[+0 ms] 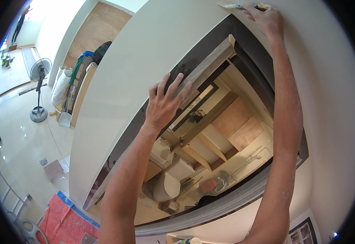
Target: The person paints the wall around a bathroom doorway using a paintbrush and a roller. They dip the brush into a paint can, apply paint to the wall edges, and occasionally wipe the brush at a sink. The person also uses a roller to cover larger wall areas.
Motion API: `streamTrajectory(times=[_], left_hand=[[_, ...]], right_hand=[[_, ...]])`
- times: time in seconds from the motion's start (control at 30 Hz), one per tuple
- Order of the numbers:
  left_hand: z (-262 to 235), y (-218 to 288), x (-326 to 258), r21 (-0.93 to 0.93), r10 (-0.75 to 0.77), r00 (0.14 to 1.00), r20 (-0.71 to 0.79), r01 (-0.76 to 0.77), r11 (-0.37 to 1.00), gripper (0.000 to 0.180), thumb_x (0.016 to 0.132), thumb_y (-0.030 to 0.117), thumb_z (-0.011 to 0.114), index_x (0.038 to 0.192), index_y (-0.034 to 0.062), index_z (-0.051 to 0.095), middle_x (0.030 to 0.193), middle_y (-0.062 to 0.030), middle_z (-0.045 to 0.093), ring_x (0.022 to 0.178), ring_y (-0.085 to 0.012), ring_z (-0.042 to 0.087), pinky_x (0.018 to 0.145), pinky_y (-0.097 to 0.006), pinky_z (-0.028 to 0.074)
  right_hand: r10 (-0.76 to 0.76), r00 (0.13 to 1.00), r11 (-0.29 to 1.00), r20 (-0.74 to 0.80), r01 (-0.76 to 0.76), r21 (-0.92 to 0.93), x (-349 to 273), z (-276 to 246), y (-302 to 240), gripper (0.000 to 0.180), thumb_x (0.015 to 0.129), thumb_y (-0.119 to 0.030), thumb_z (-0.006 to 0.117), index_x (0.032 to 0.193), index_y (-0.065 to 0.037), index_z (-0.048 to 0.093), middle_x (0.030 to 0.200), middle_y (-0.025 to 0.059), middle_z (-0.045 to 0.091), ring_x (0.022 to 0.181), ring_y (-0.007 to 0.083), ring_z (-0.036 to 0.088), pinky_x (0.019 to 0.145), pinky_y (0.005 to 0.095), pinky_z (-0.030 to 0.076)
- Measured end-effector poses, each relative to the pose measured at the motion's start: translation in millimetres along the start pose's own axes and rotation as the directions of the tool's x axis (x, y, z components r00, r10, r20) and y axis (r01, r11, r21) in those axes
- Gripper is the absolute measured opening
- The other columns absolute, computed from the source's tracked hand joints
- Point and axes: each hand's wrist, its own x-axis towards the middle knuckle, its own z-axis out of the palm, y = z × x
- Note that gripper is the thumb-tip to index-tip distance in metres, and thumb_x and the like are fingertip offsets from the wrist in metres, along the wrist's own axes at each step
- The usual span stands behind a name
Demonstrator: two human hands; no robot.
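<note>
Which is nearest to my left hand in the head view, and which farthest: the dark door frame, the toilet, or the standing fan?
From the left hand, nearest first:
1. Dark door frame: the fingers rest on it, at the top of the doorway.
2. Toilet: below the hand, inside the room beyond the doorway.
3. Standing fan: far to the left, on the tiled floor.

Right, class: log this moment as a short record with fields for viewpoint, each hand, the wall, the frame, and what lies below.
viewpoint: from high up, looking down a wall and doorway
left hand: open, fingers spread, pressed against the dark door frame
right hand: raised, its grip closed on a putty knife held against the white wall
below, through the opening: a white toilet
floor at left: a standing fan and an orange sheet
</note>
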Motion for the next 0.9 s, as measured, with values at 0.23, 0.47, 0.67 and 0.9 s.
streamTrajectory(times=[0.23, 0.47, 0.67, 0.9], left_hand=[[5.0, -2.6, 5.4, -0.008, 0.001, 1.0, -0.024, -0.001, 1.0, 0.07, 0.088, 0.017, 0.072, 0.15, 0.0307, 0.044, 0.157, -0.0006, 0.039, 0.141, -0.0304, 0.04, 0.1, -0.046, 0.04], [4.6, -4.0, 5.6, 0.003, 0.004, 1.0, -0.014, -0.004, 1.0, 0.07, 0.088, 0.017, 0.073, 0.151, 0.031, 0.044, 0.157, -0.0008, 0.039, 0.141, -0.0299, 0.039, 0.099, -0.046, 0.04], [5.4, -2.7, 5.1, 0.003, -0.002, 1.0, -0.005, 0.002, 1.0, 0.072, 0.087, 0.018, 0.074, 0.151, 0.0319, 0.043, 0.158, -0.0005, 0.038, 0.141, -0.0302, 0.039, 0.101, -0.046, 0.04], [3.8, -4.4, 6.0, 0.003, -0.005, 1.0, -0.003, 0.005, 1.0, 0.073, 0.087, 0.019, 0.074, 0.152, 0.0326, 0.042, 0.158, 0.0, 0.038, 0.142, -0.0301, 0.038, 0.102, -0.046, 0.04]], right_hand=[[-0.016, 1.0, 1.0, 0.002, 0.016, 0.02, -2.0, -6.9, -2.3, 0.023, 0.086, -0.026, 0.076, 0.078, -0.004, 0.076, 0.067, 0.0065, 0.072, 0.061, 0.0131, 0.067, 0.057, 0.0335, 0.052], [0.018, 1.0, 1.0, -0.002, -0.018, -0.009, -6.4, -13.6, -3.2, 0.024, 0.085, -0.026, 0.077, 0.078, -0.004, 0.075, 0.068, 0.0079, 0.073, 0.061, 0.015, 0.068, 0.058, 0.0348, 0.052], [0.016, 0.988, 0.994, 0.156, -0.033, 0.104, 3.8, -12.3, 39.6, 0.041, 0.089, -0.04, 0.077, 0.099, -0.001, 0.078, 0.088, 0.0046, 0.078, 0.081, 0.0099, 0.074, 0.076, 0.02, 0.058], [0.007, 0.989, 0.996, 0.146, -0.019, 0.082, -2.0, -17.6, 35.7, 0.042, 0.089, -0.041, 0.076, 0.098, 0.0, 0.078, 0.088, 0.0055, 0.078, 0.081, 0.0097, 0.074, 0.076, 0.0203, 0.058]])
